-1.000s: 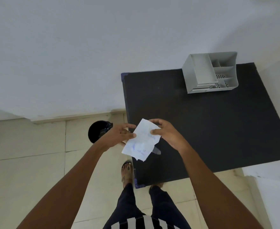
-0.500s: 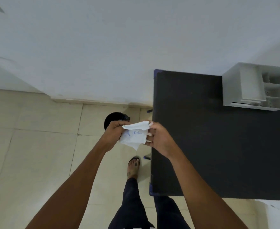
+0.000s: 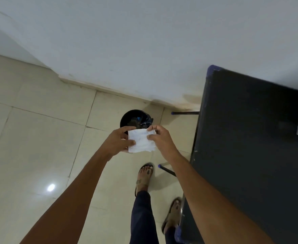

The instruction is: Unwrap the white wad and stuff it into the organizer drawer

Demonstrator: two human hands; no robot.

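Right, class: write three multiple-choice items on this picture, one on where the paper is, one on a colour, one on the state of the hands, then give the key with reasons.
1. Where is the white paper?
A. Lying on the dark table
B. Held in the air above the floor, in front of the black bin
C. Inside the bin

2. What colour is the table top?
A. White
B. Red
C. Dark grey to black

3. How is the paper held?
A. By both hands, one at each side
B. By the right hand alone
C. By neither hand

Key: B, the paper overlaps the black bin and floor, left of the table. C, the top is dark, with blue corner caps. A, the left hand pinches the left edge and the right hand the right edge.
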